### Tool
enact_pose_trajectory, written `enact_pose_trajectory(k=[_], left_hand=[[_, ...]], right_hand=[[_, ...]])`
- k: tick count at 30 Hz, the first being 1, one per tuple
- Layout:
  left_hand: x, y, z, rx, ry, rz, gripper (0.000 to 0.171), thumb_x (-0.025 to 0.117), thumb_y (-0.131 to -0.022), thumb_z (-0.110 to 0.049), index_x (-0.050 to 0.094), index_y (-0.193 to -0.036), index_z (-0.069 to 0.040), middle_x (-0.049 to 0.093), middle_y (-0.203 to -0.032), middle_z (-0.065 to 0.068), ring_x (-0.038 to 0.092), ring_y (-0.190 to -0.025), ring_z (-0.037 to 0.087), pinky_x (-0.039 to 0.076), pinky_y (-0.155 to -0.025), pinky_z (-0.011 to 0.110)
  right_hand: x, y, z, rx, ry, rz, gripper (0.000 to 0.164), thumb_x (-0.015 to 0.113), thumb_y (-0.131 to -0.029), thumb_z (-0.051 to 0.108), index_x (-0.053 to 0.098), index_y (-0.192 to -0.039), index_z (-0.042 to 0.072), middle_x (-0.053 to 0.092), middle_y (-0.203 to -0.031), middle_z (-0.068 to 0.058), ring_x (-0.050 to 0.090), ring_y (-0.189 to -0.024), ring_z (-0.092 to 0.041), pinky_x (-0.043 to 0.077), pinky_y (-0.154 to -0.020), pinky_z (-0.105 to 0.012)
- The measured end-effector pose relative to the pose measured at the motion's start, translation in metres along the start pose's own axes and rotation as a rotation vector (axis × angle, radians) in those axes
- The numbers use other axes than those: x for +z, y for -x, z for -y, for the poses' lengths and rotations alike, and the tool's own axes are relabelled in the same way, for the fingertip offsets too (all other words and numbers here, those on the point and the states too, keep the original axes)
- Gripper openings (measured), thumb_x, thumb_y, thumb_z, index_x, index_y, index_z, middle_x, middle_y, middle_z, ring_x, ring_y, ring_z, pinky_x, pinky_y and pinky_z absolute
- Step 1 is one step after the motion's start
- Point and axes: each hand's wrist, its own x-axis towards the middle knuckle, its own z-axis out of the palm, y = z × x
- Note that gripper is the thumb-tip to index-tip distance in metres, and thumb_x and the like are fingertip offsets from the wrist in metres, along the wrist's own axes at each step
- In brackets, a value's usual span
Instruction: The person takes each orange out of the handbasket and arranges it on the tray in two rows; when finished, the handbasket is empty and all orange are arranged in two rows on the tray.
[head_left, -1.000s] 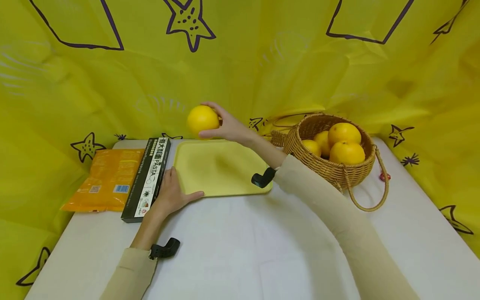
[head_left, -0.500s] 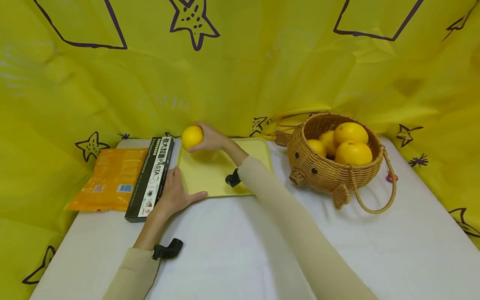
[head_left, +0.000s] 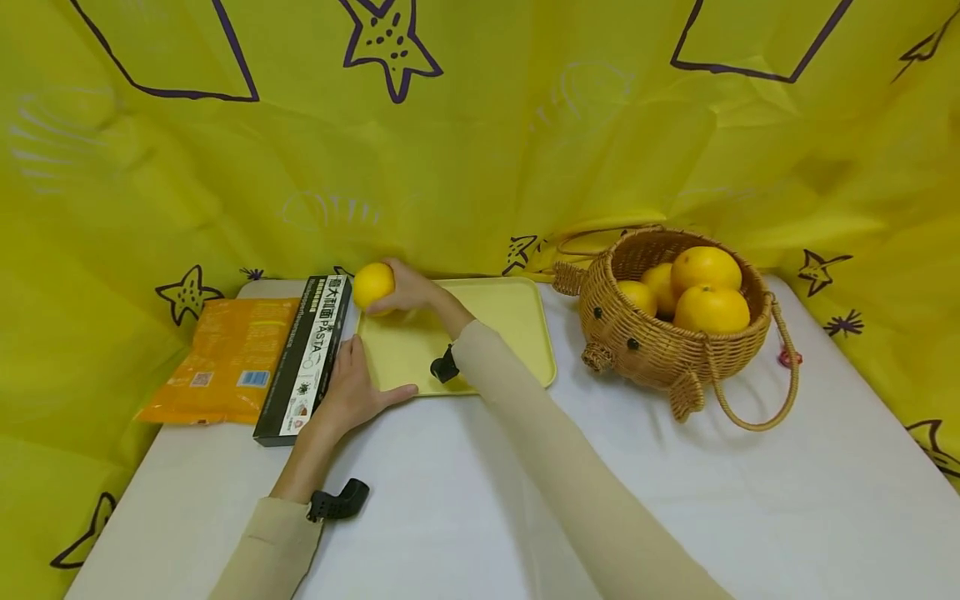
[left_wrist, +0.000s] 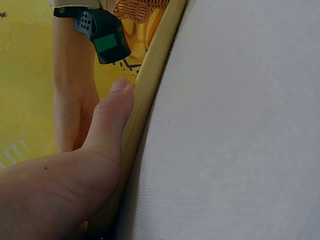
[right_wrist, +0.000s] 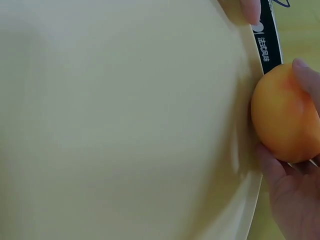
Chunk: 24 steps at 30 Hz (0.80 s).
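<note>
the orange (head_left: 372, 285) clasped by the right grip (head_left: 408, 287) at the far-left corner of the tray (head_left: 517, 325) should be lowered gently; left grip (head_left: 351, 397) is outspread.

Yellow sheeting (head_left: 480, 150) behind and down both sides, wrinkled, slight sheen in folds. Dark-outline prints: big spotted starfish (head_left: 393, 46) top, left of centre; cut-off angular outlines (head_left: 738, 73) in both upper corners; smaller starfish (head_left: 187, 296) lower down; small spiky burst (head_left: 843, 323) at right. Pale shell prints (head_left: 330, 208), faint. Bench (head_left: 450, 517) white-topped, far edge close to sheeting, faint creases. Light soft, shadows blurry. Bench looks greyer in left wrist view.
</note>
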Motion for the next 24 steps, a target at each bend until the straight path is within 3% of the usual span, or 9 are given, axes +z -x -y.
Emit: enact_pose_trajectory(k=[3,15,24], left_hand=[[-0.0019,-0.0012,0.0011,-0.004,0.005,0.004,0.128,0.079,-0.074,-0.052,-0.003,-0.151,0.008,0.011,-0.153,0.032,0.017,-0.142,0.047,0.023,-0.117,0.058],[-0.0009,-0.0020,0.0014,-0.003,-0.006,0.005,0.127,0.079,-0.073,-0.052,-0.001,-0.151,0.009,0.012,-0.153,0.031,0.018,-0.141,0.045,0.022,-0.117,0.058],[0.0005,-0.0008,0.0022,-0.012,0.002,0.011,0.129,0.079,-0.073,-0.054,-0.003,-0.151,0.008,0.008,-0.155,0.031,0.015,-0.143,0.046,0.020,-0.118,0.058]], right_hand=[[0.0022,-0.0014,0.0039,-0.011,-0.033,0.004,0.094,0.076,-0.081,0.027,0.019,-0.152,0.006,0.038,-0.149,-0.014,0.048,-0.129,-0.027,0.040,-0.110,-0.040],[0.0077,-0.0043,0.0037,0.080,-0.096,-0.031,0.100,0.076,-0.082,0.031,0.012,-0.154,0.006,0.034,-0.151,-0.015,0.045,-0.131,-0.028,0.038,-0.111,-0.038],[0.0063,-0.0005,0.0062,0.073,-0.089,-0.050,0.095,0.077,-0.081,0.028,0.019,-0.152,0.005,0.040,-0.146,-0.015,0.048,-0.127,-0.028,0.041,-0.108,-0.038]])
